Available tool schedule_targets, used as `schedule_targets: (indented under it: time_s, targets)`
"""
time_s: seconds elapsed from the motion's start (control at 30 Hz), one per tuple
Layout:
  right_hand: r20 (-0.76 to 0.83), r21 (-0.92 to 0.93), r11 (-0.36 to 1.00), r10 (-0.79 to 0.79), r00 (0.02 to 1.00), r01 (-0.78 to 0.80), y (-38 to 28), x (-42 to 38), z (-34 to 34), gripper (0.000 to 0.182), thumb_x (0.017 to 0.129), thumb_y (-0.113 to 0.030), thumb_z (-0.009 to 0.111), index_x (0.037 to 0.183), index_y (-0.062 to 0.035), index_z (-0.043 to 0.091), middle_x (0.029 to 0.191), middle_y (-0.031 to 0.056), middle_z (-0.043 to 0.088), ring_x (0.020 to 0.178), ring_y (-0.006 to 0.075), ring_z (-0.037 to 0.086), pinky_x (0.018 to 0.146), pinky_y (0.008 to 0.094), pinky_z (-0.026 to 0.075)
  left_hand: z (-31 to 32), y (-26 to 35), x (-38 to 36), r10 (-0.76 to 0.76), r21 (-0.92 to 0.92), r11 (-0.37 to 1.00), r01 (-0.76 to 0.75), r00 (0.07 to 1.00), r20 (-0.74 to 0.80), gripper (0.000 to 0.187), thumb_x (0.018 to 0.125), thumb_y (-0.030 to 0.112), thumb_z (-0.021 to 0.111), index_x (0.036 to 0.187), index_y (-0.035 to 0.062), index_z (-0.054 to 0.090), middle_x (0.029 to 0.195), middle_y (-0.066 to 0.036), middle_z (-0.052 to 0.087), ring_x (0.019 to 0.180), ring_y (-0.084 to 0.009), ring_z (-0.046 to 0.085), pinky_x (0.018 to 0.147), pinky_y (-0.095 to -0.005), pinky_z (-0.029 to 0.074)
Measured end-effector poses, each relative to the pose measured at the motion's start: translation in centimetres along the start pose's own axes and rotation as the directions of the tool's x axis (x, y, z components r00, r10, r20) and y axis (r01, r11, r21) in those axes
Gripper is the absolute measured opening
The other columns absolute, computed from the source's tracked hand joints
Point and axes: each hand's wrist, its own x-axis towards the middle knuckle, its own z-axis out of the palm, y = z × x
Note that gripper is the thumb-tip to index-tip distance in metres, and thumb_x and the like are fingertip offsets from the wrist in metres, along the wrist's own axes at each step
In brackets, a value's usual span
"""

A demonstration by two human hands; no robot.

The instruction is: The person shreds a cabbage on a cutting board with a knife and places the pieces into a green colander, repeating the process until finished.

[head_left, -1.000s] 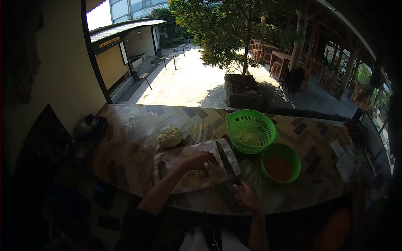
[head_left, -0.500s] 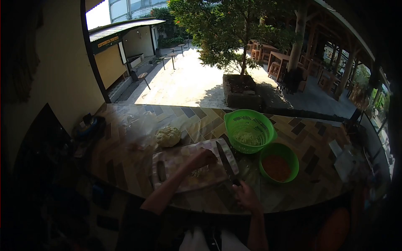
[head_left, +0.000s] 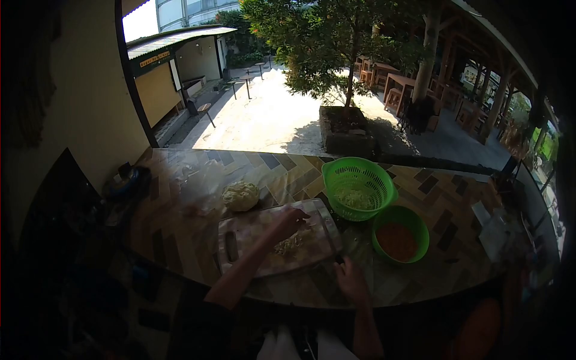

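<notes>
On cutting board [head_left: 252, 231]: left hand [head_left: 288, 219] by shreds [head_left: 289, 243], right hand [head_left: 350, 282] w/ knife [head_left: 329, 234].

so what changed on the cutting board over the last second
The left hand slid toward the board's far right, leaving the shredded cabbage uncovered. The right hand still grips the knife, its blade now on the cutting board. The colander, bowl and cabbage chunk stayed put.

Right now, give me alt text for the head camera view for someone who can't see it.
A person's left hand rests on shredded pale cabbage on a wooden cutting board, while the right hand holds a long knife. Right of the board sit a green plastic colander and a green bowl.
</notes>
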Motion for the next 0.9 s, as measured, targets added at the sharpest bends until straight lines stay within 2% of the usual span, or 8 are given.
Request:
schedule_targets:
  time_s: [0.1, 0.2, 0.3, 0.4, 0.5, 0.7, 0.8, 0.9]
  targets:
    - [0.018, -0.052, 0.998, 0.020, 1.000, -0.019, -1.0, 0.1, -0.4, 0.038, 0.094, -0.029, 0.049, 0.111, 0.0056, 0.054, 0.094, 0.0270, 0.062, 0.094, 0.0450, 0.058, 0.077, 0.0501, 0.045, 1.8, -1.0, 0.4, 0.273, 0.022, 0.962, -0.272, 0.959, -0.076, 0.018, 0.080, 0.005, 0.065, 0.097, 0.0015, 0.070, 0.090, -0.016, 0.068, 0.078, -0.0273, 0.066, 0.071, -0.0387, 0.052]
    - [0.057, -0.103, 0.995, 0.000, 0.998, 0.006, -0.7, 0.3, -0.3, 0.035, 0.093, -0.027, 0.051, 0.108, 0.0047, 0.054, 0.091, 0.0273, 0.062, 0.090, 0.0448, 0.058, 0.074, 0.0499, 0.045, 2.7, -1.2, 0.7, 0.091, -0.019, 0.996, -0.091, 0.996, -0.019, 0.022, 0.077, 0.008, 0.066, 0.097, 0.0021, 0.070, 0.091, -0.017, 0.068, 0.080, -0.0311, 0.066, 0.074, -0.0391, 0.052]
    - [0.059, -0.059, 0.998, -0.018, 0.998, 0.022, -0.3, 0.3, -0.3, 0.033, 0.093, -0.027, 0.051, 0.104, 0.0041, 0.054, 0.088, 0.0277, 0.061, 0.088, 0.0456, 0.058, 0.071, 0.0493, 0.045, 2.1, -0.6, 0.3, 0.102, -0.010, 0.995, -0.101, 0.994, 0.038, 0.017, 0.078, 0.007, 0.065, 0.093, 0.0008, 0.070, 0.092, -0.016, 0.068, 0.085, -0.0305, 0.066, 0.078, -0.0381, 0.051]
    - [0.052, 0.018, 1.000, -0.012, 0.999, 0.011, -0.7, 0.3, -0.7, 0.030, 0.094, -0.026, 0.051, 0.101, 0.0036, 0.054, 0.085, 0.0272, 0.060, 0.086, 0.0459, 0.058, 0.069, 0.0489, 0.044, 1.3, -1.3, 0.2, 0.220, 0.019, 0.975, -0.223, 0.971, 0.096, 0.013, 0.079, 0.008, 0.064, 0.089, 0.0005, 0.070, 0.090, -0.015, 0.068, 0.088, -0.0295, 0.065, 0.080, -0.0373, 0.050]
    - [-0.004, -0.005, 1.000, -0.028, 1.000, 0.028, 0.0, 0.5, 0.3, 0.030, 0.094, -0.026, 0.050, 0.099, 0.0038, 0.053, 0.084, 0.0268, 0.060, 0.085, 0.0457, 0.058, 0.068, 0.0484, 0.044, 0.0, -1.0, -0.7, 0.198, -0.023, 0.980, -0.197, 0.972, 0.125, 0.015, 0.081, 0.011, 0.065, 0.092, 0.0017, 0.070, 0.088, -0.014, 0.068, 0.086, -0.0289, 0.065, 0.079, -0.0376, 0.050]
    - [0.060, 0.033, 0.999, -0.019, 0.998, 0.017, -1.3, 0.3, 0.5, 0.031, 0.094, -0.026, 0.050, 0.100, 0.0035, 0.053, 0.083, 0.0263, 0.060, 0.083, 0.0454, 0.058, 0.068, 0.0484, 0.044, -1.1, -2.0, -2.4, 0.262, -0.011, 0.965, -0.262, 0.962, 0.081, 0.024, 0.079, 0.008, 0.069, 0.103, 0.0039, 0.068, 0.095, -0.013, 0.067, 0.091, -0.0265, 0.063, 0.080, -0.0365, 0.050]
    - [0.097, 0.038, 0.998, -0.046, 0.994, 0.042, -0.7, 0.8, 1.0, 0.030, 0.094, -0.025, 0.050, 0.101, 0.0032, 0.053, 0.085, 0.0259, 0.061, 0.084, 0.0449, 0.058, 0.068, 0.0488, 0.044, -1.6, -1.3, -3.2, 0.190, -0.057, 0.981, -0.183, 0.972, 0.140, 0.029, 0.077, 0.006, 0.070, 0.106, 0.0045, 0.068, 0.098, -0.013, 0.067, 0.090, -0.0253, 0.064, 0.079, -0.0353, 0.051]
    - [0.091, -0.026, 0.999, -0.021, 0.996, 0.024, -1.1, 0.8, 1.5, 0.031, 0.095, -0.026, 0.047, 0.105, 0.0032, 0.052, 0.089, 0.0262, 0.063, 0.089, 0.0442, 0.060, 0.073, 0.0520, 0.046, -0.8, -1.7, -2.8, 0.137, -0.045, 0.990, -0.132, 0.982, 0.134, 0.030, 0.073, 0.001, 0.071, 0.102, 0.0000, 0.069, 0.099, -0.016, 0.068, 0.086, -0.0265, 0.066, 0.074, -0.0346, 0.053]
